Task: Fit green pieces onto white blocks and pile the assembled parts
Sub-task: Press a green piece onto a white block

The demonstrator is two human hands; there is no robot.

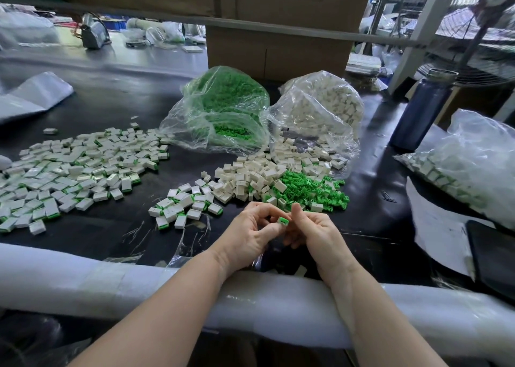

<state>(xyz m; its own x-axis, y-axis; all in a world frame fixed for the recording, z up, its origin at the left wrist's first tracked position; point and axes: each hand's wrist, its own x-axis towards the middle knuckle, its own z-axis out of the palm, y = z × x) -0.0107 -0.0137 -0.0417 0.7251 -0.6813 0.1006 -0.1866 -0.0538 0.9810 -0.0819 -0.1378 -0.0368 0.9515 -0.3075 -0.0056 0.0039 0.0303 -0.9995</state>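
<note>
Near the far edge of the black desk [117, 99], 2 clear bags lie open — one bag [220, 110] holds green pieces, the other bag [320, 110] white blocks. Both hands — left hand [248, 235], right hand [312, 230] — pinch 1 assembled part [283, 221], probably half joined, near the padded front edge. Cardboard boxes [278, 32] stand behind.

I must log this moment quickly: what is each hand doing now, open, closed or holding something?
Left hand: closed, pinching the small green and white part.
Right hand: closed, fingers curled on the same part.
</note>
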